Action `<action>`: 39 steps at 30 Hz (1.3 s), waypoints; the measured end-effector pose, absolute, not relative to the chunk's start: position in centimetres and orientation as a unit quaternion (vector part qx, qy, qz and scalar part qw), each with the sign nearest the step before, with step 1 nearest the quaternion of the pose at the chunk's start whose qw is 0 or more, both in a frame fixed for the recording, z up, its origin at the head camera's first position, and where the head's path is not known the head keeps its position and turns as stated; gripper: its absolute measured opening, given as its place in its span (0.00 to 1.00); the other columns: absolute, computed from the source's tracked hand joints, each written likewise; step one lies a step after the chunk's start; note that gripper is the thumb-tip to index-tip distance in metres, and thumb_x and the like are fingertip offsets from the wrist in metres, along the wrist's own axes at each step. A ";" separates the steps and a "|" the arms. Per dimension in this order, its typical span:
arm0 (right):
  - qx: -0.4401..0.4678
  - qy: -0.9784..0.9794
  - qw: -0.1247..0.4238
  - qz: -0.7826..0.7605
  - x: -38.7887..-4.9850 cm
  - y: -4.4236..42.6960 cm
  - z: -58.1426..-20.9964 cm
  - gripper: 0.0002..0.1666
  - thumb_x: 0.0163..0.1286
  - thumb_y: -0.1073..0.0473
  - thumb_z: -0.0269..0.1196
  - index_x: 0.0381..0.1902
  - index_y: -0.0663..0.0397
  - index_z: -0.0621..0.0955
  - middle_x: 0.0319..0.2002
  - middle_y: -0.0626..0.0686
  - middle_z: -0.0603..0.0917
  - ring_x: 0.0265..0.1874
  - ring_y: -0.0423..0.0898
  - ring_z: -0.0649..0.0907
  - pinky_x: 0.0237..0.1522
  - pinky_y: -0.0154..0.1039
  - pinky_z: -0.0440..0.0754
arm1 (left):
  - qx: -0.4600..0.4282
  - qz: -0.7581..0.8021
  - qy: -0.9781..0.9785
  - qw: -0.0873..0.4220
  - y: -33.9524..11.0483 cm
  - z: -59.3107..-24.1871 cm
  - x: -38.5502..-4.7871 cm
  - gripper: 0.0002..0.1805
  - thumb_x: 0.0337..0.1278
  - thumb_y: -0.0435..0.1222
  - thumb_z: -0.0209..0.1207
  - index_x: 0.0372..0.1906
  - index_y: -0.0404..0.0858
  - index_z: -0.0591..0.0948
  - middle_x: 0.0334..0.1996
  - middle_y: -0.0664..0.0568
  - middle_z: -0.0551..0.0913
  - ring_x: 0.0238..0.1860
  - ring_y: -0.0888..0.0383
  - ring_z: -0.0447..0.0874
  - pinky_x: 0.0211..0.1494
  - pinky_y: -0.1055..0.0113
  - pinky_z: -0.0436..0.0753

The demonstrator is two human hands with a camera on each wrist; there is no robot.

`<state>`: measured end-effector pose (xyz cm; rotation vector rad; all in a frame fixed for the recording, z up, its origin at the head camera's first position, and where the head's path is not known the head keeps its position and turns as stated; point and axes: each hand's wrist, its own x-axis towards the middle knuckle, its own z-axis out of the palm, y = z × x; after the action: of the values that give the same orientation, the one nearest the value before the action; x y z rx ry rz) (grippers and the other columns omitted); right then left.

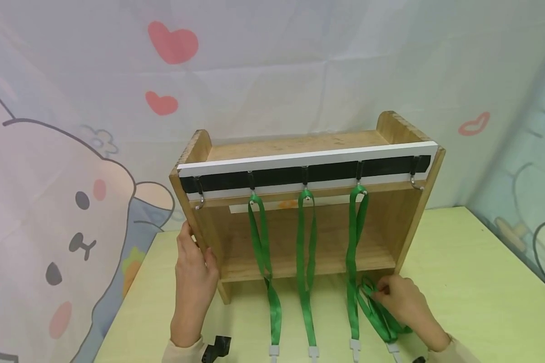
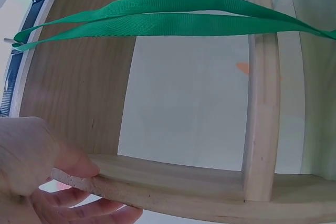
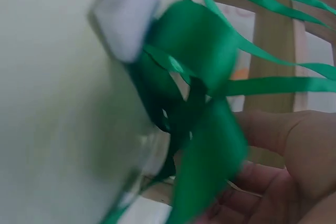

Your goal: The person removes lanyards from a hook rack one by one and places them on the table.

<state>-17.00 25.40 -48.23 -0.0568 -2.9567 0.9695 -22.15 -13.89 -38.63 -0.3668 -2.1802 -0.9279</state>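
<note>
with the shelf (image 1: 329, 242) gripped by the left hand (image 1: 194, 277), the strap (image 3: 212, 150) pinched by the right hand (image 1: 404, 300) could be tangled by its folds beneath.

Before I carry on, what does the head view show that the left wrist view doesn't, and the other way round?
Only the head view: the right hand pinching a bunched lanyard, the bare right-end hook, and the white clips at the lanyards' lower ends.

Only the left wrist view: the underside of the upper board.

Both: the left hand gripping the wooden side panel, and hanging green lanyards.
</note>
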 end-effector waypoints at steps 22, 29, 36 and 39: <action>0.026 -0.949 0.068 0.306 -16.0 26.9 -43.5 0.09 0.72 0.58 0.65 0.38 0.59 0.86 0.30 0.48 0.85 0.25 0.42 0.81 0.24 0.40 0.79 | -0.137 -0.361 -0.850 0.358 -14.0 -38.6 -22.4 0.37 0.56 0.14 0.55 0.70 0.26 0.55 0.57 0.26 0.68 0.50 0.27 0.79 0.45 0.34 0.83; 0.035 -0.941 0.155 0.298 -14.9 25.6 -40.7 0.05 0.70 0.60 0.65 0.37 0.57 0.86 0.30 0.46 0.85 0.25 0.40 0.81 0.26 0.37 0.80 | -0.127 -0.369 -0.851 0.351 -13.9 -38.7 -22.4 0.37 0.56 0.14 0.55 0.70 0.25 0.55 0.57 0.26 0.68 0.50 0.26 0.80 0.45 0.34 0.82; 0.085 -0.907 0.280 0.304 -15.0 24.1 -38.6 0.02 0.66 0.66 0.68 0.37 0.57 0.85 0.29 0.43 0.84 0.28 0.39 0.81 0.27 0.34 0.83 | -0.133 -0.369 -0.848 0.357 -13.9 -38.7 -22.4 0.38 0.55 0.13 0.55 0.70 0.26 0.55 0.56 0.26 0.69 0.48 0.26 0.81 0.43 0.35 0.83; 0.104 -0.889 0.325 0.305 -15.3 23.6 -37.9 0.05 0.64 0.69 0.69 0.37 0.57 0.85 0.30 0.44 0.85 0.28 0.38 0.81 0.27 0.33 0.83 | -0.137 -0.367 -0.846 0.361 -13.9 -38.6 -22.4 0.39 0.54 0.13 0.55 0.70 0.26 0.55 0.56 0.27 0.69 0.47 0.26 0.81 0.42 0.35 0.84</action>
<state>-15.33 23.55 -37.92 0.2731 -2.3305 0.7998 -22.43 -13.95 -38.57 -0.3527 -2.1807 -0.9449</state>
